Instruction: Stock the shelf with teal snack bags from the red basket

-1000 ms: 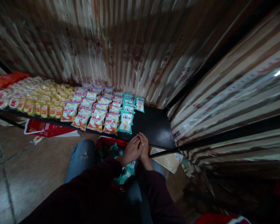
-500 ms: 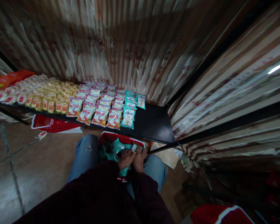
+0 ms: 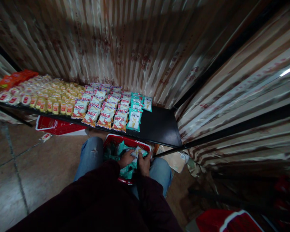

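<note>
Between my knees stands a red basket (image 3: 118, 138) filled with teal snack bags (image 3: 127, 174). Just over it, my left hand (image 3: 126, 159) and my right hand (image 3: 144, 163) grip one teal-and-white snack bag (image 3: 137, 152) from both sides. The fingers of both hands are closed on its edges, and its printed face points up. On the black shelf (image 3: 157, 127) in front of me, matching teal bags (image 3: 134, 120) lie in an overlapping column, with one more bag (image 3: 148, 103) beside it at the back.
Left along the shelf lie red-and-white snack bags (image 3: 106, 116), small yellow packs (image 3: 55, 108) and orange packages (image 3: 12, 82). Below is another red basket (image 3: 55, 125), with a wrapped piece (image 3: 46, 137) on the floor. A black post (image 3: 207, 137) crosses at right; a red container (image 3: 215, 220) stands lower right.
My hands have drawn slightly apart, and the snack bag between them now shows its printed face. The view has shifted a little.
</note>
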Motion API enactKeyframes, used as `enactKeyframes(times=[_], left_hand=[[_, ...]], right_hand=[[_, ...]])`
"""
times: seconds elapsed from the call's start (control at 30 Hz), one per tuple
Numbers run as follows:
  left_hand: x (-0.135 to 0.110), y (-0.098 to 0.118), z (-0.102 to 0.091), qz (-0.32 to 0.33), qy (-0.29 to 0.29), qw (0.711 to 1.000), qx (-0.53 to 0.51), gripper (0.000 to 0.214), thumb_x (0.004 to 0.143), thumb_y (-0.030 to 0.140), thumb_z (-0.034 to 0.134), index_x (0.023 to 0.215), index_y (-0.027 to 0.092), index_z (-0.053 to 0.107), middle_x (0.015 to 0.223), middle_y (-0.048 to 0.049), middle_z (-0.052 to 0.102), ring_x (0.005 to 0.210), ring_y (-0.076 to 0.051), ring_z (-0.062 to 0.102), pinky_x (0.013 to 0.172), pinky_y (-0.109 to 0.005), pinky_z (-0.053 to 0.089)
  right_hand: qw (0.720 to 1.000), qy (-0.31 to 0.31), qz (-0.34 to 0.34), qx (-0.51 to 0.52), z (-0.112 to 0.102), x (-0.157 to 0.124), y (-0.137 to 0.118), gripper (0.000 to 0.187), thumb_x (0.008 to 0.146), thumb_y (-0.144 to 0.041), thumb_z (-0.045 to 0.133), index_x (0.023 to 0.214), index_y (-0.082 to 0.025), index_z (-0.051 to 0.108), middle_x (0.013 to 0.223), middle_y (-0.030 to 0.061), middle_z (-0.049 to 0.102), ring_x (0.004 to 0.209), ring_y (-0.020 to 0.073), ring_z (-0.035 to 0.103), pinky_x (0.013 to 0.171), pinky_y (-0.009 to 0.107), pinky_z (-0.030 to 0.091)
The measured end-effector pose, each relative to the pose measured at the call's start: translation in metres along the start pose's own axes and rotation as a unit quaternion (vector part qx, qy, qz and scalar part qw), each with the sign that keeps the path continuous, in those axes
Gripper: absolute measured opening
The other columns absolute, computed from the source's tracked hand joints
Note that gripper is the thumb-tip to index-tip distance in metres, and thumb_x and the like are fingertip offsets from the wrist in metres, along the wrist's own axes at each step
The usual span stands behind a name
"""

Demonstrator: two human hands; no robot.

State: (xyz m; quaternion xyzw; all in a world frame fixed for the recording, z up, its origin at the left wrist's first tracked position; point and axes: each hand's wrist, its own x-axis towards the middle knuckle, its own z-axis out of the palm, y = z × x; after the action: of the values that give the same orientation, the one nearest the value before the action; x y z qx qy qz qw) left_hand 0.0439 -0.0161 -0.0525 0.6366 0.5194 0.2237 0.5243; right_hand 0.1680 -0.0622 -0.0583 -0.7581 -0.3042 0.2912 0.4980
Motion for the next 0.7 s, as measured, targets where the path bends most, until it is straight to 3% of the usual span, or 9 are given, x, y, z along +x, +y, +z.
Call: enactKeyframes(times=[0.1,0.2,0.3,0.4,0.47,0.57,0.7], left_hand=[[-0.002,0.009,-0.013,-0.013,-0.005,1.0,0.017,0.049,0.068,0.007,0.058,0.115,0.018,0.064,0.118,-0.0082,0.069,0.108,-0.022,0.064,0.1,-0.035,0.047],[-0.005,0.019,-0.03,-0.001,-0.01,1.0,0.024,0.049,0.068,0.004,0.056,0.113,0.02,0.066,0.118,-0.0056,0.069,0.107,-0.02,0.065,0.099,-0.033,0.047],[-0.005,0.028,-0.045,0.022,-0.015,0.999,0.032,0.045,0.067,0.004,0.056,0.107,0.022,0.07,0.113,-0.0033,0.071,0.102,-0.02,0.066,0.097,-0.032,0.049],[-0.004,0.036,-0.054,0.047,-0.007,0.998,0.037,0.041,0.065,0.005,0.059,0.1,0.024,0.072,0.108,-0.0015,0.073,0.105,-0.021,0.064,0.104,-0.035,0.043],[-0.004,0.039,-0.056,0.052,0.021,0.998,0.035,0.042,0.065,0.006,0.061,0.103,0.023,0.07,0.113,-0.0026,0.07,0.112,-0.021,0.06,0.109,-0.037,0.038],[-0.004,0.038,-0.054,0.03,0.093,0.995,0.031,0.046,0.07,0.01,0.061,0.116,0.015,0.063,0.13,-0.0114,0.06,0.126,-0.024,0.05,0.113,-0.04,0.032],[-0.007,0.027,-0.049,-0.09,0.184,0.973,-0.106,0.044,0.073,0.014,0.063,0.117,0.012,0.058,0.127,-0.0147,0.059,0.125,-0.026,0.05,0.11,-0.039,0.035]], right_hand=[[0.996,0.02,0.089,-0.014,-0.006,-0.002,-0.017,0.084,0.073,-0.062,0.058,0.139,-0.013,0.038,0.123,0.0151,0.063,0.112,0.0286,0.06,0.092,0.037,0.045],[0.991,0.037,0.126,0.002,-0.008,-0.002,-0.026,0.082,0.067,-0.061,0.065,0.131,-0.012,0.048,0.114,0.0145,0.068,0.104,0.0289,0.064,0.086,0.036,0.049],[0.983,0.022,0.168,0.075,-0.006,-0.005,-0.028,0.068,0.063,-0.058,0.069,0.114,-0.016,0.058,0.094,0.0094,0.072,0.085,0.0272,0.068,0.072,0.036,0.053],[0.962,0.012,0.205,0.179,-0.006,-0.012,-0.028,0.051,0.062,-0.054,0.071,0.098,-0.02,0.062,0.078,0.0034,0.072,0.071,0.023,0.068,0.062,0.034,0.054],[0.955,0.014,0.197,0.222,-0.007,-0.017,-0.029,0.042,0.063,-0.051,0.072,0.09,-0.021,0.062,0.077,0.0023,0.072,0.072,0.0217,0.068,0.062,0.032,0.055],[0.947,0.015,0.187,0.26,-0.009,-0.024,-0.029,0.036,0.063,-0.048,0.073,0.084,-0.022,0.06,0.08,0.0025,0.071,0.074,0.0203,0.068,0.062,0.03,0.055],[0.941,0.027,0.19,0.28,-0.008,-0.03,-0.028,0.038,0.064,-0.046,0.072,0.089,-0.022,0.058,0.084,0.0014,0.07,0.074,0.018,0.068,0.063,0.029,0.056]])
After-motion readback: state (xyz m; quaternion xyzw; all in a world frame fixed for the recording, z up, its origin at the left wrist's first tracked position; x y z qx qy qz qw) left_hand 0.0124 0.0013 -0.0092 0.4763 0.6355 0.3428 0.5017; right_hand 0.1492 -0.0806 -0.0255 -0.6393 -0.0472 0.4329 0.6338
